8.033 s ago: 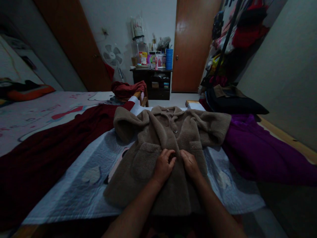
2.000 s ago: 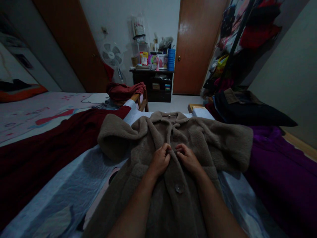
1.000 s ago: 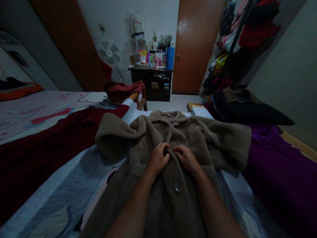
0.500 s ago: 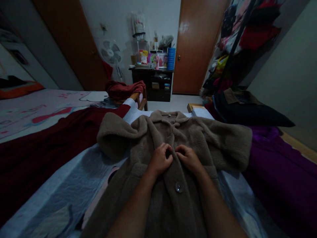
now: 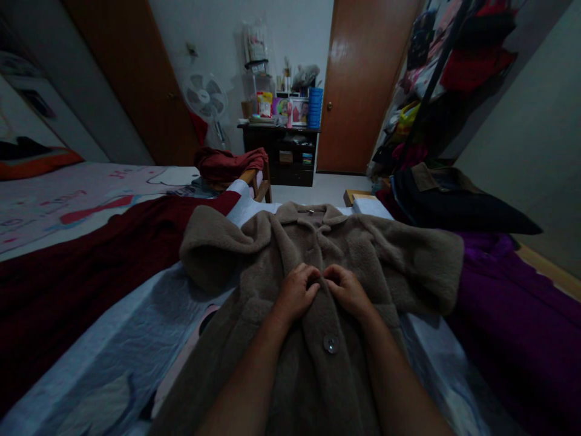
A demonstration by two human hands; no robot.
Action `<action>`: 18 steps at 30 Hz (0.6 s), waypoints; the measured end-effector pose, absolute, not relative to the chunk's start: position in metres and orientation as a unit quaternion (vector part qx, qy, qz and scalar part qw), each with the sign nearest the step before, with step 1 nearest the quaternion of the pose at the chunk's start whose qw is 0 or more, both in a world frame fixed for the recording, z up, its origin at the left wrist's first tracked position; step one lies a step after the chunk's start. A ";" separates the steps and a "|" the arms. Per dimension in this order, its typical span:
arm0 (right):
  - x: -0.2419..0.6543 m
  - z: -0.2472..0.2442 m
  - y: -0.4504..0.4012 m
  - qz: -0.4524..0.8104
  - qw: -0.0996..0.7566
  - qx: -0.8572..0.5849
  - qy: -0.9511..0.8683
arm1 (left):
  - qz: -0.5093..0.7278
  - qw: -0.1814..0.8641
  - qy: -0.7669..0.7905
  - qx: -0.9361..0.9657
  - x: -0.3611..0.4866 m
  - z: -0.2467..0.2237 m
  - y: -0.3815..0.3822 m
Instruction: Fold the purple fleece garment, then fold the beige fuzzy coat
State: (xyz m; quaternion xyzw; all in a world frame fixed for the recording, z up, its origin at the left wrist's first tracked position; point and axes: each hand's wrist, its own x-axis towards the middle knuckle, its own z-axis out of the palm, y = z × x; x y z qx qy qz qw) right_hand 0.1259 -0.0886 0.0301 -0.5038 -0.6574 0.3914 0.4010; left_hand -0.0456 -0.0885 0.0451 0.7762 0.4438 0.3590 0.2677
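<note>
Brown coat (image 5: 318, 327) lies face-up on the blue quilt (image 5: 113, 339), its lower button (image 5: 331, 344) apparently fastened; left hand (image 5: 297, 290) and right hand (image 5: 347, 290), fingers curled nearly closed, pinch its front higher up, where fastening looks unfinished.

We are working over a light blue quilted cover (image 5: 149, 321), and it is carrying the brown coat (image 5: 324, 318) directly beneath our grip. Left of our grip, we are seeing a dark red garment (image 5: 104, 260) lying lengthwise between the coat and the pink printed bedding (image 5: 127, 178). To the right, a purple garment (image 5: 521, 297) is spreading along the cover's side. Farther from our grip on that side, a brown-collared dark garment (image 5: 472, 203) is resting, its underside hidden.
</note>
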 end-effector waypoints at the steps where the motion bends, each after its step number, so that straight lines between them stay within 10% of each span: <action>1: 0.126 0.032 -0.089 0.395 0.405 -0.502 -0.654 | 0.357 0.265 0.443 0.778 -0.045 0.045 -0.089; 18: 0.126 0.023 -0.089 0.428 0.415 -0.504 -0.625 | 0.296 0.235 0.454 0.807 -0.050 0.045 -0.087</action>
